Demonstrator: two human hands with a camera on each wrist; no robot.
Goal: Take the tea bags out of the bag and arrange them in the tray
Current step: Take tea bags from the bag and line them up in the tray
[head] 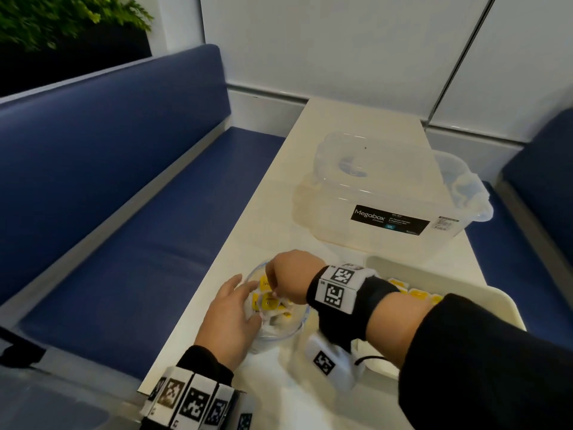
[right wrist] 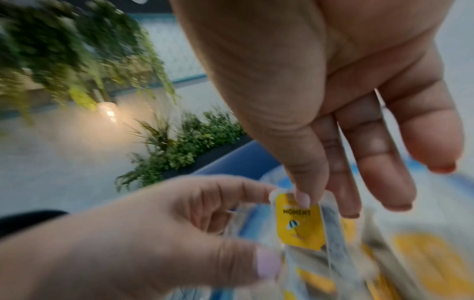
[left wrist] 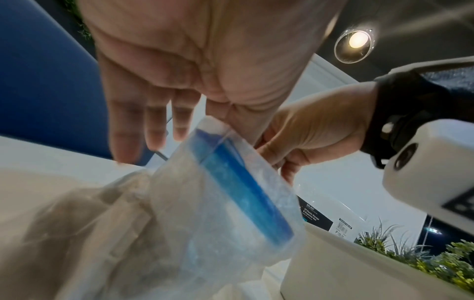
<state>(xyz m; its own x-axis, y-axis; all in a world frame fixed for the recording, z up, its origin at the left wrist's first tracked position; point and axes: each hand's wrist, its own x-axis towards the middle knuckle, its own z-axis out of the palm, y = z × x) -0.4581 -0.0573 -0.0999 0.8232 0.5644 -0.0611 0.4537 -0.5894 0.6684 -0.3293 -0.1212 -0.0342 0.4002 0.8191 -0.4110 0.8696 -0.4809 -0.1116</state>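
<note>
So the right hand (head: 286, 276) is reaching down into the mouth of the clear zip bag (head: 273, 308), thumb and forefinger pinched on the top edge of one yellow-tagged tea bag (right wrist: 298, 221). In the right wrist view that tea bag hangs long-side-down from the fingertips, with the rest of the tea bags (head: 269, 302) piled just below it inside the bag. The other fingers stick out loose.

The left hand (head: 231, 318) is holding the bag's rim on the near-left side, fingers curled on the plastic to keep the mouth open. The blue zip strip (left wrist: 243, 186) runs along that rim.

The bit that matters — the tray (head: 483, 297) sits to the right of the bag, behind the right forearm, with a row of yellow tea bags (head: 415, 293) already lined up in it. So I'd guess the next move is straight up and then across to the right, and the right hand is the nearer one for that.

All of it is on a narrow cream table (head: 341, 125) between blue bench seats (head: 130, 169), with a clear Megabox storage box (head: 390, 197) further back and white wall panels behind.
</note>
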